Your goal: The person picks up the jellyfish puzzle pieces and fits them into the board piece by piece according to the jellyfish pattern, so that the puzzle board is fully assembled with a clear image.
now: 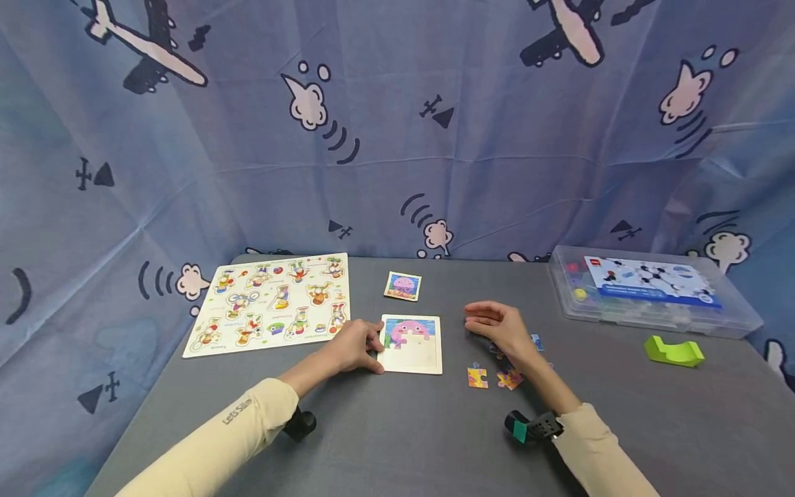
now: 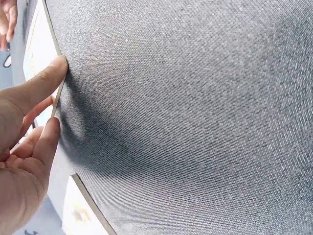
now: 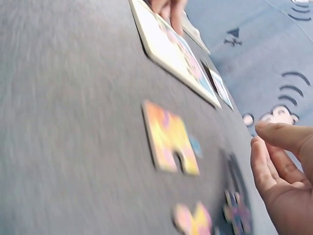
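Cream sleeves (image 1: 211, 442), head view only; left hand (image 1: 357, 345) holding puzzle board (image 1: 413, 359).

We see the left hand (image 1: 355, 347) touching 1 partly filled puzzle board (image 1: 417, 357) — the right hand (image 1: 506, 333) hovers by loose pieces (image 1: 475, 378).

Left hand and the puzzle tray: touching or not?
Touching. The left wrist view shows the left hand with its thumb against the edge of the puzzle tray, no gap between them.
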A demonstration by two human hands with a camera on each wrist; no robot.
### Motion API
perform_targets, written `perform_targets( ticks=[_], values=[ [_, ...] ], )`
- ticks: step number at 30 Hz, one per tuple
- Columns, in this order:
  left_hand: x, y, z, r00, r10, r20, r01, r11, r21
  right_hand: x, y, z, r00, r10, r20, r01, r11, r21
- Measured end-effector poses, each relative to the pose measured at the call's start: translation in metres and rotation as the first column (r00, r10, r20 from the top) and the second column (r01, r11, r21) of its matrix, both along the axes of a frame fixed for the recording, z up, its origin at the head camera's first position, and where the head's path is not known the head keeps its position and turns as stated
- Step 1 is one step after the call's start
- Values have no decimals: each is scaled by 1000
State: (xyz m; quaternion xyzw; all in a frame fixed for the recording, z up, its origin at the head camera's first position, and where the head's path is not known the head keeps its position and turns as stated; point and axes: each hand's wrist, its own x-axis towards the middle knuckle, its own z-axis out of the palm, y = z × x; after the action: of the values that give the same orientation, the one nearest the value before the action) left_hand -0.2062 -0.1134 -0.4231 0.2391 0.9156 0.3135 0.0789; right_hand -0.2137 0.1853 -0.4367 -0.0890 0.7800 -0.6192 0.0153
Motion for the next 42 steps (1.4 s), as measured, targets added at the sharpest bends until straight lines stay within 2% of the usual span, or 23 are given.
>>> perform_targets(
  ticks=[5,12,16,21,27,34,42],
  values=[
    [0,-2,-1,1000,-12,-15,13,1000,16,3,24,3,999,30,-27,-29,999,16],
    [1,-1,1,1000,-10,-12,10,1000,17,9,53,6,995,57,-83,-43,985,170],
    [1,-1,1,1000,-6,-6,6,1000,7,13,62,6,994,75,-83,-54,971,235],
    [2,-2,2,1000,-8,-1,8,1000,13,18,67,5,993,83,-83,-54,950,307],
    [1,0,2,1000,4,21,-4,1000,0,21,67,5,990,111,-83,-64,899,433],
    [2,1,3,1000,7,26,-7,1000,0,19,64,6,983,123,-134,-31,839,543],
    [2,0,2,999,11,33,-12,1000,8,15,65,6,977,162,-141,-62,841,538]
  ],
)
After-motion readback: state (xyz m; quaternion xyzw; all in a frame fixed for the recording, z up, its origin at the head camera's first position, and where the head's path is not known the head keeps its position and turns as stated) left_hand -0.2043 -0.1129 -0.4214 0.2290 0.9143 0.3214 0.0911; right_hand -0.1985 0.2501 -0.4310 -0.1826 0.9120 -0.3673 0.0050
